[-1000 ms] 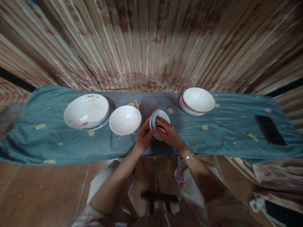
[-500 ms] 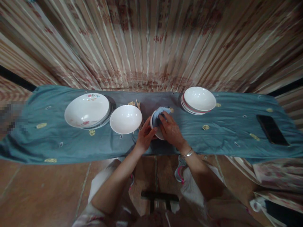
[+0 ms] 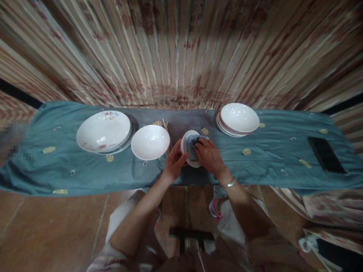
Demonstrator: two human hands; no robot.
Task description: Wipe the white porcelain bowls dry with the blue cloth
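Observation:
My left hand (image 3: 174, 161) grips the left rim of a small white bowl (image 3: 185, 140), tilted up above the cloth-covered table. A bluish-grey cloth (image 3: 192, 150) is bunched inside the bowl, and the closed fingers of my right hand (image 3: 209, 155) press it against the inner wall. Part of the bowl is hidden by the cloth and my right hand. Just left of my left hand lie several wooden chopsticks (image 3: 167, 132), partly covered by a wider white bowl (image 3: 150, 142).
Large floral plates (image 3: 103, 132) are stacked at the left. White bowls (image 3: 239, 118) stand stacked at the back right. A black phone (image 3: 326, 155) lies near the right end of the teal tablecloth (image 3: 272, 162). A pleated curtain (image 3: 181, 56) hangs behind the table.
My right hand has moved slightly right and down with the cloth, uncovering the bowl's far rim. My left hand stays on the bowl's left side.

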